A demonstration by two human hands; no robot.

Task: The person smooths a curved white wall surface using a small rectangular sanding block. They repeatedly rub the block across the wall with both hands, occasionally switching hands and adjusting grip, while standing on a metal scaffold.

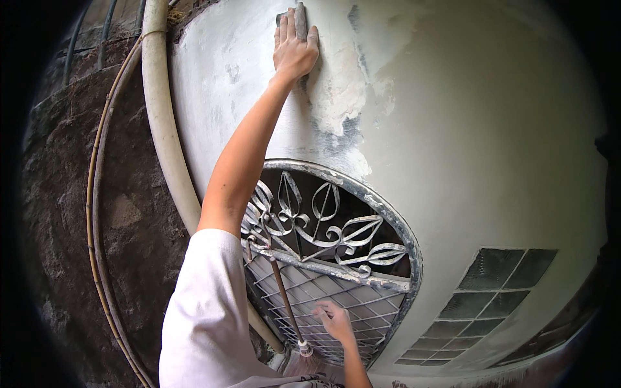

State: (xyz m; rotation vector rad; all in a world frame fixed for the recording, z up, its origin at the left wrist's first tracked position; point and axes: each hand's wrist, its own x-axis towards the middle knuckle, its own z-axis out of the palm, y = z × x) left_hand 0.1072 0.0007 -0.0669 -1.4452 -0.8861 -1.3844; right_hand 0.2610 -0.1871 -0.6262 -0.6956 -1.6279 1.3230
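My left hand (296, 54) is raised high against a pale plastered wall (226, 97). Its fingers lie over a grey flat hand tool with a bar-like grip (301, 19), pressed to the wall. Part of the tool is hidden under the palm, and I cannot make out its exact kind. Rough white and grey patches show on the plaster beside it. Lower down, my right hand (335, 321) hangs in front of a metal lattice gate (381, 310), fingers loosely bent and apart, holding nothing.
Curled ironwork (326, 200) fills the arched top of the gate. A broom (282, 291) leans there, bristles down. Left of the wall run a thick pale pipe (158, 97) and a bamboo pole (97, 161), before a dark stone wall (58, 213). A paned window (491, 268) sits at right.
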